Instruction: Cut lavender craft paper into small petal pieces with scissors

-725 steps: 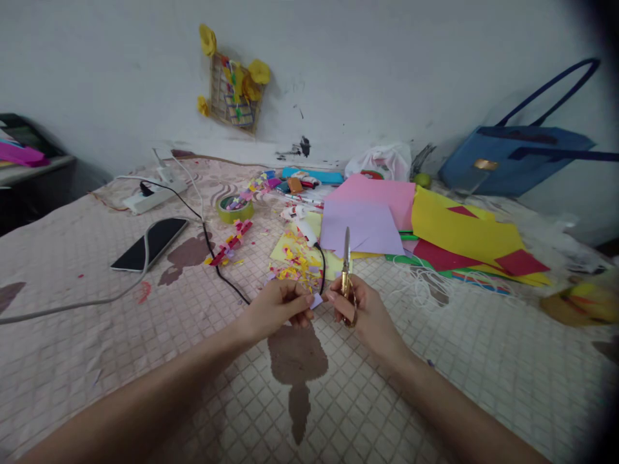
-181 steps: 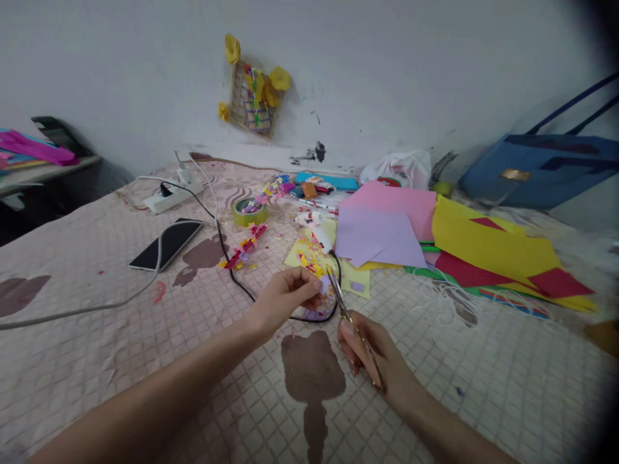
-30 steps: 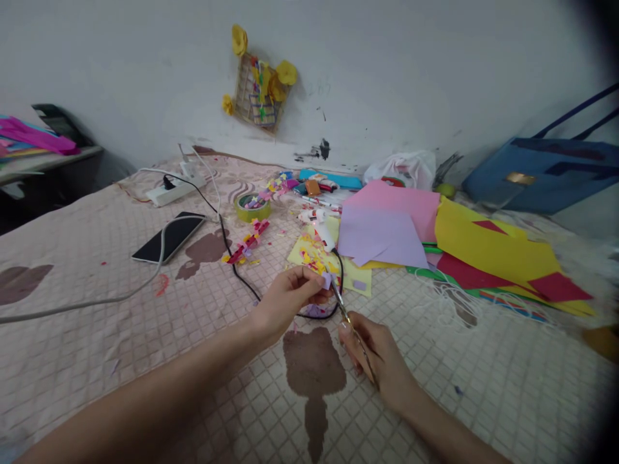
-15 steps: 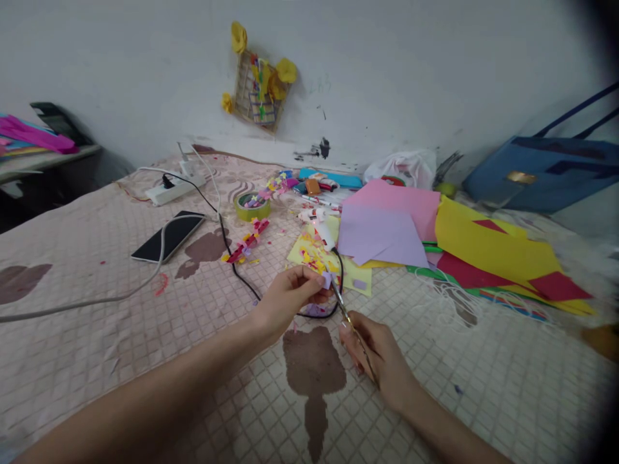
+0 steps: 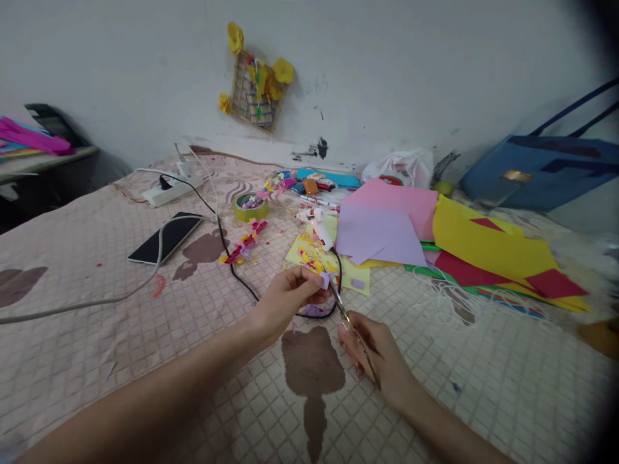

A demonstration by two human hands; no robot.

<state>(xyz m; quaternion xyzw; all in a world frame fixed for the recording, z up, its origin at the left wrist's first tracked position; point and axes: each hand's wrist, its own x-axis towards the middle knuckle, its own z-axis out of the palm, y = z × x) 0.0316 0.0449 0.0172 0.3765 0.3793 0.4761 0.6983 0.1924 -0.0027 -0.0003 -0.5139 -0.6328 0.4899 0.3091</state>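
Purple paper (image 5: 325,280) pinched between left fingers (image 5: 316,283)

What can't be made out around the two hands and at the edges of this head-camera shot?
All in the head view:
- Gripped edge of the purple paper piece: hidden by the left hand's fingers.
- Much of the handles of the scissors: covered by the right hand.
- Whether the blades touch the paper: too small.
- Far side of the blue bag: cut off by the right edge.
- Brownish object: blurred.
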